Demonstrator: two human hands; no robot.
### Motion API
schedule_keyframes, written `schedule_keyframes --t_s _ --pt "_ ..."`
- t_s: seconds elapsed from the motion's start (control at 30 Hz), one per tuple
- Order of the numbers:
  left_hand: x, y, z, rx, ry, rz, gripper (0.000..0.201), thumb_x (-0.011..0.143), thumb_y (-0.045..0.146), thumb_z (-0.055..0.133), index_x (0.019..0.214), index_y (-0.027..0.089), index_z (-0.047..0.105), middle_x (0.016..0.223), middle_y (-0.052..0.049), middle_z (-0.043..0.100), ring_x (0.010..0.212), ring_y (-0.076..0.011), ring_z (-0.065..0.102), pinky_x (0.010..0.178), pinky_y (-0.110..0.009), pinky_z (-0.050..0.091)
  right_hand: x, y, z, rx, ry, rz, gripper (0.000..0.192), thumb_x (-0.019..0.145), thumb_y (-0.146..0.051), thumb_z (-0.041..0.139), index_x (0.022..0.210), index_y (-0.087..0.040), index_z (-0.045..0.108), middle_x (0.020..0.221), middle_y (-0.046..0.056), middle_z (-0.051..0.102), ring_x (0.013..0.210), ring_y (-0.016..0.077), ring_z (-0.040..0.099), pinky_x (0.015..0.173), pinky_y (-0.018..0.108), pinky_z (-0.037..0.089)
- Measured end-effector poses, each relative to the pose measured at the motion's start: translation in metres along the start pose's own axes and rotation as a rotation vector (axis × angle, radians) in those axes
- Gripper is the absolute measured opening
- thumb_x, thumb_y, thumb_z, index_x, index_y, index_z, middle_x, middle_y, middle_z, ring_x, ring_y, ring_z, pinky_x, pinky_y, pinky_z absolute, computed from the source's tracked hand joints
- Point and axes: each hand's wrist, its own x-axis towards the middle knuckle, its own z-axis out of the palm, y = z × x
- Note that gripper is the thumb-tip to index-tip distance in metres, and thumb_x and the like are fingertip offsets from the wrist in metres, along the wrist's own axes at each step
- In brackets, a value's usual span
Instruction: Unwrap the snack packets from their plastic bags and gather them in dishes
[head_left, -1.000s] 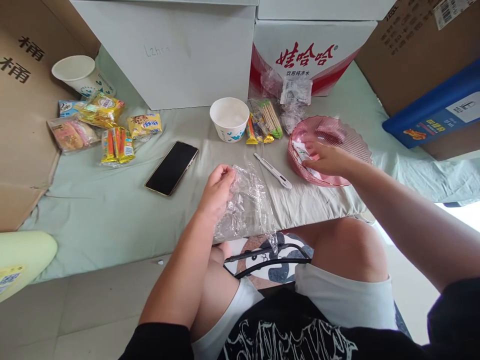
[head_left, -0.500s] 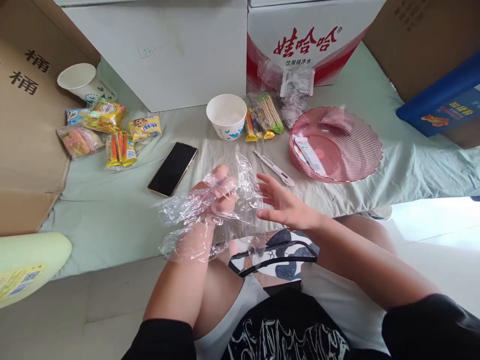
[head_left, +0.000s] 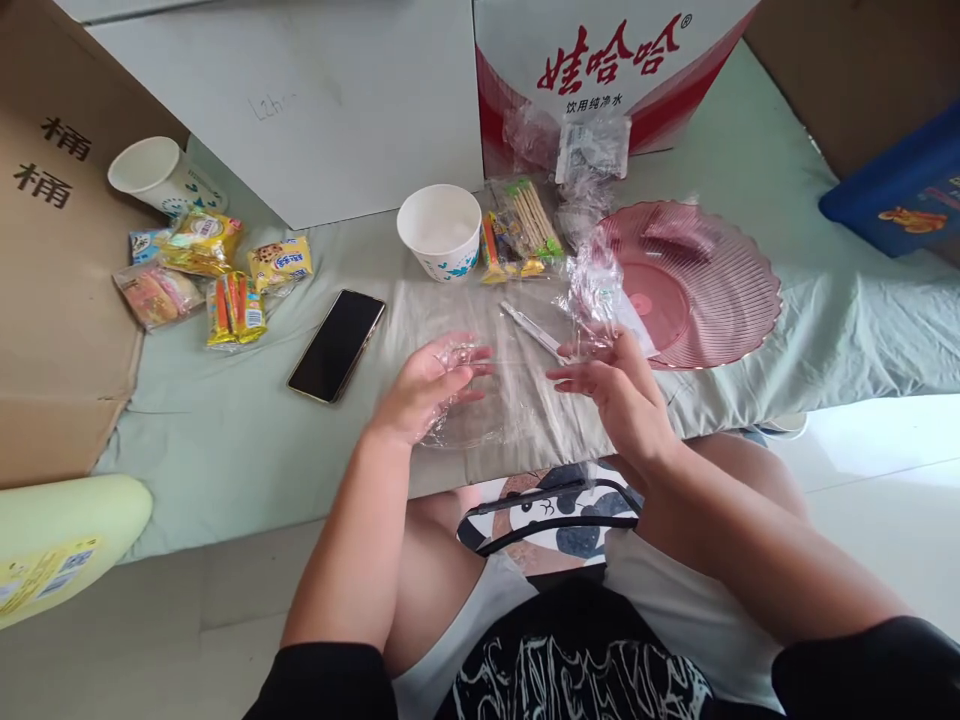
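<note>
Both hands hold a thin, clear plastic film (head_left: 506,400), stretched between them just above the cloth. My left hand (head_left: 431,390) pinches one side of it between thumb and fingers. At the other side, my right hand (head_left: 626,395) grips the film, and a crumpled part of it bunches up above those fingers. Under the film lies a white utility knife (head_left: 534,332), seen through the plastic. Just beyond the right hand stands a pink ribbed bowl (head_left: 739,300) with a white packet inside, partly covered by the crumpled film.
A white paper cup (head_left: 439,230) stands behind the hands beside wrapped snack sticks (head_left: 534,215). To the left lie a phone (head_left: 337,345) and several snack packets (head_left: 236,308), near a tipped paper cup (head_left: 154,170). Boxes (head_left: 300,110) line the back.
The film, bunched around my left hand before, is now spread out between both hands. My right hand has moved right and taken hold of it.
</note>
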Motion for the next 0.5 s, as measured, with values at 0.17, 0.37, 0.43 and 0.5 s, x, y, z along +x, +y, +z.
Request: schedule_keyframes --t_s 0.17,0.37,0.43,0.5 --pt "0.003 -0.007 0.011 0.206 0.065 0.087 0.043 0.069 0.045 0.086 0.094 0.015 0.068 0.094 -0.012 0.079 0.072 -0.0198 0.075 0.045 -0.020 0.046 -0.007 0.000 0.001 -0.346 -0.033 -0.103 0.096 0.078 -0.048 0.074 0.158 -0.029 0.026 0.148 0.018 0.054 0.107 0.0300 0.071 0.082 0.046 0.064" --pt "0.000 0.000 -0.003 0.137 0.195 0.186 0.037 0.067 0.038 0.082 0.093 0.018 0.066 0.083 -0.004 0.078 0.062 -0.0155 0.073 0.047 -0.019 0.049 0.000 -0.010 -0.010 -0.565 0.029 -0.115 0.049 0.089 -0.028 0.050 0.137 -0.022 0.055 0.122 0.013 0.076 0.085 0.0250 0.078 0.086 0.047 0.062" --pt "0.002 0.000 -0.012 0.124 0.258 0.190 0.038 0.065 0.037 0.082 0.093 0.018 0.065 0.078 -0.003 0.078 0.061 -0.0151 0.073 0.049 -0.019 0.050 0.001 -0.015 -0.020 -0.595 0.047 -0.103 0.039 0.091 -0.030 0.048 0.126 -0.021 0.062 0.104 0.010 0.080 0.081 0.0242 0.078 0.084 0.046 0.062" --pt "0.006 -0.001 -0.020 0.161 0.278 0.152 0.039 0.065 0.038 0.082 0.093 0.018 0.065 0.069 -0.002 0.075 0.056 -0.0159 0.072 0.048 -0.020 0.050 0.002 -0.019 -0.029 -0.586 0.058 -0.075 0.032 0.094 -0.035 0.048 0.117 -0.021 0.065 0.084 0.006 0.079 0.071 0.0222 0.076 0.077 0.041 0.062"
